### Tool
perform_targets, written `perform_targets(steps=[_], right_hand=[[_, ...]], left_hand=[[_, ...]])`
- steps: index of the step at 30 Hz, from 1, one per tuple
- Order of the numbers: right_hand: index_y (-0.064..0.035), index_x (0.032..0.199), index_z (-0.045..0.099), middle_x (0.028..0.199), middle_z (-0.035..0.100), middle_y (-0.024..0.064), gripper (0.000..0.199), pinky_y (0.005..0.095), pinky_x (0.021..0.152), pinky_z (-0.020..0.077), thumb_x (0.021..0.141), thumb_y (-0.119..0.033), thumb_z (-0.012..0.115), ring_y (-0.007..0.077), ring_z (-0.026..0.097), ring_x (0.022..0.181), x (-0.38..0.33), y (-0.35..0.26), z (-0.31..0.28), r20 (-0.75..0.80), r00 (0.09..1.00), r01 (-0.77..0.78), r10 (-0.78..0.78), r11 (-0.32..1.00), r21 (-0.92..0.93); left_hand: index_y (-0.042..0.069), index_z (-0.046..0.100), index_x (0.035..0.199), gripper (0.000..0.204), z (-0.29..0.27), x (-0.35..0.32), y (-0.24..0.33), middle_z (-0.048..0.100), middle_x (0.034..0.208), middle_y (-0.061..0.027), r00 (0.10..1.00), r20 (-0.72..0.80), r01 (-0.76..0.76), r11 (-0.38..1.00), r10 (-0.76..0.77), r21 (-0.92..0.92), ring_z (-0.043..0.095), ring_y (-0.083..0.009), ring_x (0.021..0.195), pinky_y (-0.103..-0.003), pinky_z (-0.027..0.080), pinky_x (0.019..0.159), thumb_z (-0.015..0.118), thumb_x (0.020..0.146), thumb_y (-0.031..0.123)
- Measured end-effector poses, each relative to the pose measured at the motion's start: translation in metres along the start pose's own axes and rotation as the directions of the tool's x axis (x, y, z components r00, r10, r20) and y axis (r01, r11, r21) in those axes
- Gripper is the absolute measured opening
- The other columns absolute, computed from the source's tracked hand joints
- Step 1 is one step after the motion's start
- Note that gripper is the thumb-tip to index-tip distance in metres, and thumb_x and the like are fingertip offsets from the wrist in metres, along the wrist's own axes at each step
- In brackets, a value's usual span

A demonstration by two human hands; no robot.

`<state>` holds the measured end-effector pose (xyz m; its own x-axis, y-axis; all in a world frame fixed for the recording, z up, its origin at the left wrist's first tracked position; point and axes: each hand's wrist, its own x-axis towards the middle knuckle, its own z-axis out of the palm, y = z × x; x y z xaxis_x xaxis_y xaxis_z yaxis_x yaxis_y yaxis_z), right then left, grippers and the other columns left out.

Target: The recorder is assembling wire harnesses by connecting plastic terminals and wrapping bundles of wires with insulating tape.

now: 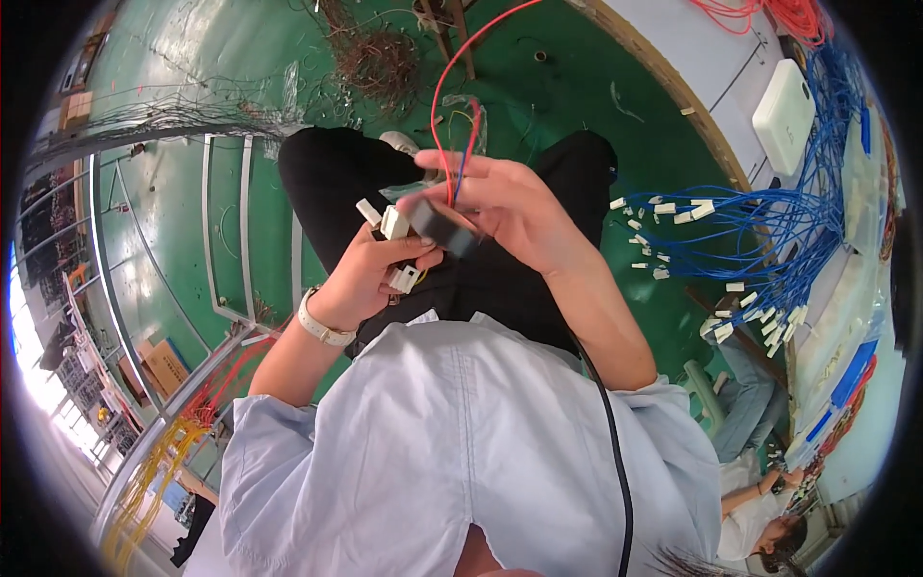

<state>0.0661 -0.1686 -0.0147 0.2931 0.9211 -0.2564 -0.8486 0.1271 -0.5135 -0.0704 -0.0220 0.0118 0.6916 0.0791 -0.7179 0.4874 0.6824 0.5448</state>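
Fingers of right hand pinch a dark block with red wire; left hand grips white connectors. Step: seating wire. Next needs careful alignment.

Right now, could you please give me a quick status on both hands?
Left hand gripping white plastic connectors. Right hand pinching small black block with red and blue wires. Nothing blocking.

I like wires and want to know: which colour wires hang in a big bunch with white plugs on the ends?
The blue wires by the table edge on the right. Each ends in a small white plug. The red wire just loops up alone from the right hand.
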Motion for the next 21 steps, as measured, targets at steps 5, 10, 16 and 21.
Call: perform_targets(steps=[5, 10, 16, 21], right_hand=[[0.0055, 0.125, 0.052, 0.106, 0.067, 0.0166, 0.042, 0.0338, 0.092, 0.0456, 0.089, -0.017, 0.054, 0.0226, 0.062, 0.097, -0.004, -0.002, 0.0, 0.183, 0.983, 0.007, 0.01, 0.996, -0.093], [0.0041, 0.12, 0.057, 0.111, 0.063, 0.0075, 0.047, 0.0249, 0.084, 0.0473, 0.075, -0.003, 0.07, 0.0083, 0.057, 0.085, -0.016, 0.0, 0.014, -0.065, 0.997, -0.065, 0.041, 0.902, -0.428], [0.0017, 0.122, 0.06, 0.118, 0.054, 0.006, 0.052, 0.0221, 0.079, 0.0469, 0.071, 0.005, 0.066, 0.0055, 0.054, 0.085, -0.024, -0.009, 0.011, -0.029, 0.994, 0.052, -0.106, 0.69, -0.722], [0.0018, 0.127, 0.056, 0.128, 0.05, 0.0109, 0.052, 0.0298, 0.09, 0.0489, 0.076, 0.011, 0.065, 0.0154, 0.056, 0.108, -0.009, 0.006, 0.013, -0.026, 0.872, 0.353, -0.49, 0.663, -0.661]], left_hand=[[-0.007, 0.057, 0.115, 0.03, -0.006, -0.011, 0.006, 0.063, 0.091, -0.0079, 0.987, 0.146, -0.059, 0.997, 0.065, -0.045, 0.051, -0.0082, 0.073, -0.022, 0.042, 0.066, 0.058, 0.086, 0.0], [-0.003, 0.064, 0.1, 0.013, -0.013, -0.008, 0.015, 0.064, 0.081, -0.0051, 0.976, 0.09, -0.219, 0.903, 0.2, 0.369, 0.049, -0.0051, 0.064, -0.021, 0.038, 0.057, 0.06, 0.09, 0.004], [0.0, 0.061, 0.086, 0.009, 0.007, -0.018, 0.01, 0.06, 0.074, -0.0045, 0.993, 0.114, 0.002, 1.0, -0.001, -0.004, 0.042, -0.0036, 0.057, -0.019, 0.032, 0.048, 0.06, 0.091, 0.008], [0.003, 0.057, 0.084, 0.017, 0.005, -0.023, -0.002, 0.054, 0.072, -0.0003, 0.923, 0.361, 0.191, 0.971, -0.13, -0.141, 0.037, -0.0016, 0.053, -0.02, 0.029, 0.043, 0.058, 0.093, 0.017]])
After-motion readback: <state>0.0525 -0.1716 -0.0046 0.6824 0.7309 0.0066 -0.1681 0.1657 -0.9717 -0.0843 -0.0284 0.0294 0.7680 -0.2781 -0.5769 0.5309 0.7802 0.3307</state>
